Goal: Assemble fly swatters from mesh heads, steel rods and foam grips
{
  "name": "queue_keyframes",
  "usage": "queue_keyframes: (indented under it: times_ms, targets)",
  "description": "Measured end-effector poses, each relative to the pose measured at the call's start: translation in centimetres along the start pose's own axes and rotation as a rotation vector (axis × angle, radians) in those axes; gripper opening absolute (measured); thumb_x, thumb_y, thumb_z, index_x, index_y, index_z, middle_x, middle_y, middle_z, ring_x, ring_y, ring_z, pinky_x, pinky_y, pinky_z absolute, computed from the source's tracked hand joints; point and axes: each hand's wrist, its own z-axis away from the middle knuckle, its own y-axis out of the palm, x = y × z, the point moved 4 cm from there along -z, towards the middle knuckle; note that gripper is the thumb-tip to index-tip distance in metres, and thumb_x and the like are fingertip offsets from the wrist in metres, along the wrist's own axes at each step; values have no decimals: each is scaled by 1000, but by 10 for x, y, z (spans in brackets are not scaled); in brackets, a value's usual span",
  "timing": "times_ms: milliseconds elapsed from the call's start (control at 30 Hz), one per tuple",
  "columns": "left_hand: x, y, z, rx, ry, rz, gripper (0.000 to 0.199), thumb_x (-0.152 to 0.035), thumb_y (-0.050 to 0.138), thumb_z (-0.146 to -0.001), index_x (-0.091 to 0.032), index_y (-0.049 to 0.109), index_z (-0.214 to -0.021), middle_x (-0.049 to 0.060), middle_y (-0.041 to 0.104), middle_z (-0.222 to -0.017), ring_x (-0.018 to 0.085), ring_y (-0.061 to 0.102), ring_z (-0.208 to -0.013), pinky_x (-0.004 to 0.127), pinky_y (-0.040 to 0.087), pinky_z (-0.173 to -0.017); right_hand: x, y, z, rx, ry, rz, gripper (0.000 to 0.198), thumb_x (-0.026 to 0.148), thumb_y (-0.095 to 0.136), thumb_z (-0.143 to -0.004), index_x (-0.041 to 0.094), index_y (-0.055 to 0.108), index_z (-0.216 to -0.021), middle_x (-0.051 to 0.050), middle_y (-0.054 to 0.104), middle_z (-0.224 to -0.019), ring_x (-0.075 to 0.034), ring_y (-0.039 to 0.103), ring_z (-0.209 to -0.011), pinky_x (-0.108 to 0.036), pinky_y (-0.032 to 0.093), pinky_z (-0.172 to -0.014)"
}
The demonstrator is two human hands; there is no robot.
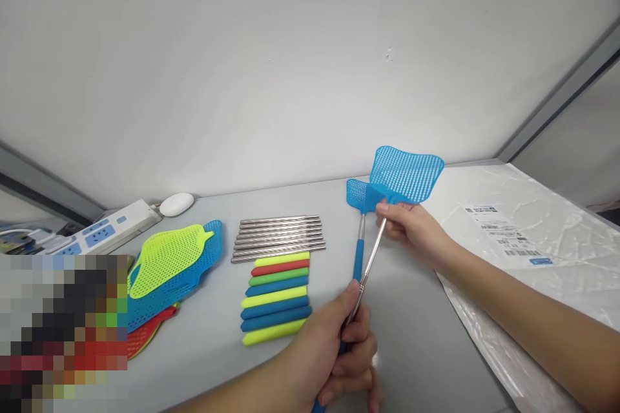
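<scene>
My left hand (346, 348) is wrapped around the blue handle and lower metal rod of a blue fly swatter (407, 173). At the top of that rod, the fingers of my right hand (404, 222) pinch the neck just below the mesh head. Behind it a second blue fly swatter (359, 259) lies on the table, its head partly covered by the held one. To the left is a row of metal rods (278, 237). Several foam-like handles (276, 303) in yellow, red, green and blue lie just below the rods.
Loose swatter heads, yellow (169, 255), blue (162, 303) and red (148, 335), are piled on the left. A power strip (104, 229) and a white oval object (177, 204) sit behind them. A white plastic package (533, 232) with a label covers the right side.
</scene>
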Motion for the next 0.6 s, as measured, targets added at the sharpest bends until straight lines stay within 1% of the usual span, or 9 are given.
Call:
queue_keyframes:
  times_ms: [100,200,267,367,433,500,533,600]
  targets:
    - [-1,1,1,-19,-14,-11,55,-59,20,-98,-20,32,-60,-11,27,-36,4,14,-24,24,47,-51,7,-10,-7,-64,-47,-29,48,42,69,-82,19,44,-50,7,28,-52,-7,20,-48,-30,11,-49]
    - [1,1,1,-3,3,3,55,-59,23,-97,-20,32,-60,-11,27,-35,4,15,-24,25,48,-53,5,-9,-7,-23,-27,3,48,47,66,-85,19,43,-53,7,27,-53,-8,19,-48,-29,12,-49]
    - [2,-1,0,11,26,10,55,-58,23,-97,-20,34,-59,-11,28,-35,4,16,-23,26,48,-55,2,-1,-2,49,-23,95,47,52,63,-85,19,45,-57,7,30,-55,-8,21,-49,-28,14,-50]
    - [3,-3,0,-5,53,0,55,-54,22,-99,-19,36,-58,-10,30,-36,5,21,-24,28,50,-60,-4,20,12,240,-29,277,47,56,60,-87,19,48,-61,5,37,-59,-10,31,-54,-27,23,-53]
    - [3,-2,0,-12,53,-28,56,-52,20,-99,-19,37,-56,-9,31,-37,5,24,-25,28,50,-62,-7,33,22,347,-5,327,51,57,52,-91,19,47,-58,5,38,-57,-10,33,-54,-27,26,-55]
    - [3,-1,0,-25,57,-60,58,-53,19,-99,-18,38,-57,-9,32,-37,4,24,-25,28,49,-61,-9,41,28,390,4,329,55,59,46,-93,19,45,-56,4,37,-55,-10,33,-53,-26,27,-55]
    - [2,-1,0,-40,69,-71,57,-53,19,-100,-18,42,-61,-9,33,-37,4,24,-25,27,49,-60,-9,43,30,403,0,332,54,59,47,-93,19,46,-56,4,39,-56,-11,34,-54,-26,28,-55]
    - [1,-2,1,-80,110,-83,49,-52,22,-100,-19,51,-77,-11,38,-41,4,23,-26,27,49,-58,-9,44,31,439,2,337,50,57,51,-92,19,47,-59,3,41,-59,-11,36,-57,-26,30,-57]
